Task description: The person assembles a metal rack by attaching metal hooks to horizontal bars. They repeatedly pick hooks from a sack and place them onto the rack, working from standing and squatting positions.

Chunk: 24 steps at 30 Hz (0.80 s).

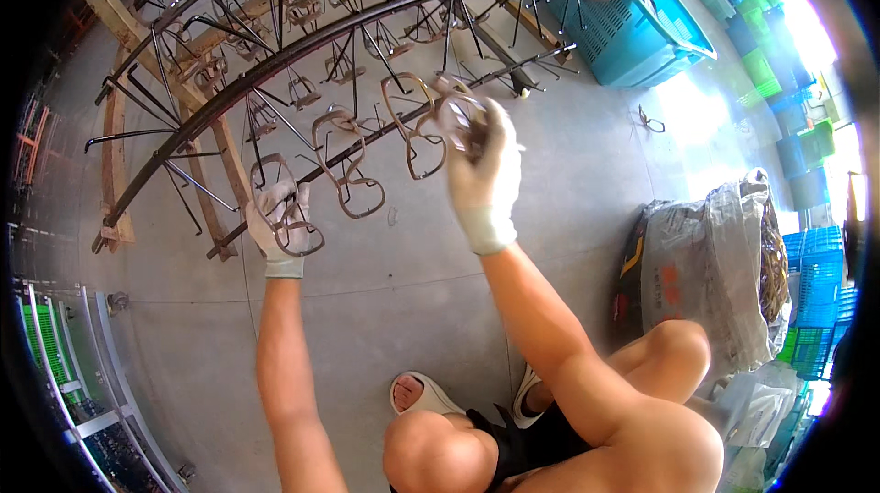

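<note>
Brown eyeglass frames hang from the thin metal prongs of a long rack bar [357,138]. At the bar's left end, my left hand [275,227], in a white glove, is closed around an eyeglass frame [302,252]. Farther right, my gloved right hand [488,172] is raised beside the bar, its fingers bent and partly blurred around another eyeglass frame [449,117]. Between the hands hang two more pairs, one eyeglass frame [364,213] nearer my left hand and one eyeglass frame [440,169] close to my right.
A curved dark rail [321,38] with spokes crosses above, joined to wooden beams [160,53]. A turquoise basket [632,44] stands behind right. One loose eyeglass frame [652,120] lies on the floor. Right of my knees sits a grey sack [701,264]; a metal cart [96,421] is at left.
</note>
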### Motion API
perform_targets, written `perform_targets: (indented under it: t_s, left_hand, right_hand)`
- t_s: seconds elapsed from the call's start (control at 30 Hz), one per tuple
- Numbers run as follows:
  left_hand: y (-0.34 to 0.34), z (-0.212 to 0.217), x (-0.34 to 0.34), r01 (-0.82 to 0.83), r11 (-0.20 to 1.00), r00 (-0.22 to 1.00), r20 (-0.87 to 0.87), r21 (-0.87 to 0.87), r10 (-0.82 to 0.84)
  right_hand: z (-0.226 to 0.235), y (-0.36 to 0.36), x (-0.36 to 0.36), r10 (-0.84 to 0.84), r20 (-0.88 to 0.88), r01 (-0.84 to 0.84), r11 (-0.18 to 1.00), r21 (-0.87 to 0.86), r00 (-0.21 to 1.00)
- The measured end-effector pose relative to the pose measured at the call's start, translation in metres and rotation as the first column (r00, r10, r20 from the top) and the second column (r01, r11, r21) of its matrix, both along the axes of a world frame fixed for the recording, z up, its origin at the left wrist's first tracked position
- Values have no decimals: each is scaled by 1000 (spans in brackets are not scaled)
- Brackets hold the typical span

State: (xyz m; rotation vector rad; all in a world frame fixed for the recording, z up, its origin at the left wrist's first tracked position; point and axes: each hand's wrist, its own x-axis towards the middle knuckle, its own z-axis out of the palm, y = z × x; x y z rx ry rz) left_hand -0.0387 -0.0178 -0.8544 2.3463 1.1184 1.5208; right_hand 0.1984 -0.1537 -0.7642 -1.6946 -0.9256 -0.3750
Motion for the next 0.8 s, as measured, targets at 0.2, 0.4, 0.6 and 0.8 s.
perform_targets:
  t_s: [0.2,0.4,0.6,0.8]
  left_hand:
    - [0,-2,-9,11,999,968,-251,45,0]
    - [-4,7,0,140,975,963,253,-173,-93]
    - [-2,4,0,-103,993,988,-108,63,110]
    - [0,-2,-5,-11,1000,993,-115,-15,9]
  right_hand:
    - [-4,39,-49,19,109,14,955,-296,994]
    - [0,10,-1,29,-207,-46,996,-77,978]
    - [-5,13,-84,185,-32,-188,966,-178,982]
    - [7,33,-114,158,-4,-145,901,-408,987]
